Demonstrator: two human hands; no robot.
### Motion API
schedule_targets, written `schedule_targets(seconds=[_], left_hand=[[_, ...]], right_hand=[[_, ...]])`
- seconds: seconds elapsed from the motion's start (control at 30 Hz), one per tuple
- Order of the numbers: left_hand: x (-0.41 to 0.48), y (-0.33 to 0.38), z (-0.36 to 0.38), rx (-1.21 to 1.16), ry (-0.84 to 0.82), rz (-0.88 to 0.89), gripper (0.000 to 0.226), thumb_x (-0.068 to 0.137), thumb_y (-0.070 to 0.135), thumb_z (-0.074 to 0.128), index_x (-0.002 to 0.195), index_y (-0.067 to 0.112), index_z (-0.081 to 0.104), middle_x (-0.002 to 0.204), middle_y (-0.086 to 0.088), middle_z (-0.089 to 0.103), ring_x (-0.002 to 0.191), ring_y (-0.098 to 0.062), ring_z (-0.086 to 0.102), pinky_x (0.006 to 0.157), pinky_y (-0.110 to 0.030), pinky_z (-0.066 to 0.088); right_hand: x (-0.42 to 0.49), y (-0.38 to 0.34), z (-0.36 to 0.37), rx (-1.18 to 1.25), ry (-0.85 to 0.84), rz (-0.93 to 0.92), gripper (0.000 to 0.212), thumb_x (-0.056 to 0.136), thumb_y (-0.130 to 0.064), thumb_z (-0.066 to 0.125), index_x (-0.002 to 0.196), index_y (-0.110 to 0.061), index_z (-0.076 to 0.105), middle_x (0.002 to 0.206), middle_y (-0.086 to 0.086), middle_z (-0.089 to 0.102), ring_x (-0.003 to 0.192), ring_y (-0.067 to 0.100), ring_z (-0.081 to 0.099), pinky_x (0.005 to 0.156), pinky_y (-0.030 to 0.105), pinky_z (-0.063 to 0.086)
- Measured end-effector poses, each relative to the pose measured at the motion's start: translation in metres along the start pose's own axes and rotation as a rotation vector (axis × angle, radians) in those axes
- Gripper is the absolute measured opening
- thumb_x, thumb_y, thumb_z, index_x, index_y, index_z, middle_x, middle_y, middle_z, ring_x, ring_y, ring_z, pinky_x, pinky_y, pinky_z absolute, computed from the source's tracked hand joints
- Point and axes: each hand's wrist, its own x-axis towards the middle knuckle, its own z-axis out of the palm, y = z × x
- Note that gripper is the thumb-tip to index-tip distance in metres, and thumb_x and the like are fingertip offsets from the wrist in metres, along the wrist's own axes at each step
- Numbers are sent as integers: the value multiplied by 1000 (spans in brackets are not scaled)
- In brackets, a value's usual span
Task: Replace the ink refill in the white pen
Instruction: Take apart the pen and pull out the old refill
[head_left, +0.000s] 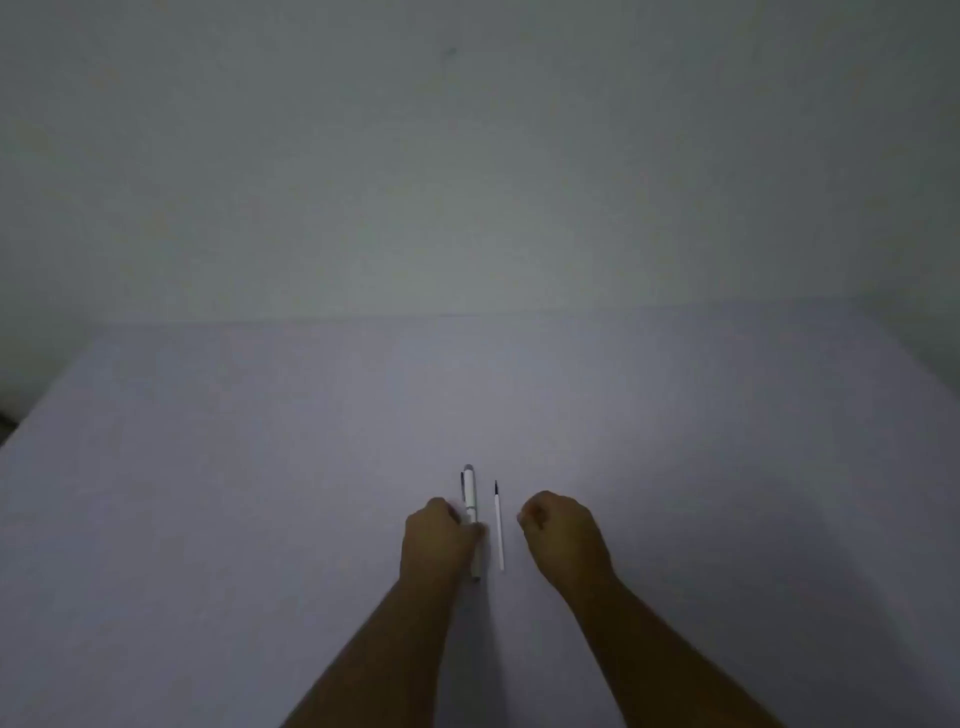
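Observation:
A white pen (470, 493) with a dark clip lies on the table, pointing away from me, cap end far. My left hand (436, 540) is curled over its middle, fingers touching the barrel. Just right of the pen lies a thin white ink refill (499, 535) with a dark tip at its far end, parallel to the pen. My right hand (563, 535) rests to the right of the refill, fingers curled in, holding nothing and a little apart from the refill.
The pale lilac table (260, 493) spreads wide around the hands. Its far edge meets a plain grey wall (467, 182). A dark gap shows past the table's left edge (10, 415).

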Motion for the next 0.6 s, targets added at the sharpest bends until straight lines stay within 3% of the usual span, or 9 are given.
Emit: schedule_targets(seconds=[0.1, 0.2, 0.33, 0.47, 0.6], left_hand=[[7, 1, 1, 24, -1, -15, 25, 80, 27, 69, 96, 8, 68, 98, -8, 71, 76, -13, 54, 70, -21, 42], [7, 2, -1, 52, -14, -8, 22, 81, 23, 66, 98, 11, 71, 99, -7, 72, 85, -17, 63, 69, -18, 39], [5, 1, -7, -19, 6, 36, 18, 82, 24, 65, 95, 13, 71, 80, 5, 63, 76, -12, 57, 57, -13, 40], [-5, 3, -5, -170, -55, 120, 9, 84, 23, 66, 90, 17, 68, 71, 13, 60, 71, -13, 63, 66, -27, 58], [-10, 3, -2, -179, -141, 191, 20, 91, 24, 59, 102, 12, 69, 71, 12, 60, 60, -1, 55, 50, -7, 43]], right_hand=[[4, -1, 3, 46, 8, 16, 22, 88, -29, 54, 91, -12, 68, 94, 9, 71, 91, 25, 64, 81, 37, 53], [8, -6, 7, 75, 6, 12, 22, 88, -27, 54, 89, -10, 68, 93, 11, 70, 90, 27, 63, 81, 39, 53], [15, -22, 6, 192, 22, 73, 25, 89, -27, 53, 90, -8, 69, 93, 12, 71, 88, 26, 63, 81, 38, 52], [22, -38, 4, 483, -91, 278, 40, 87, -40, 58, 91, -2, 70, 84, 11, 68, 78, 21, 59, 77, 35, 47], [24, -42, -1, 602, -97, 399, 37, 85, -35, 63, 91, 1, 71, 91, 17, 71, 81, 27, 62, 88, 43, 51]])
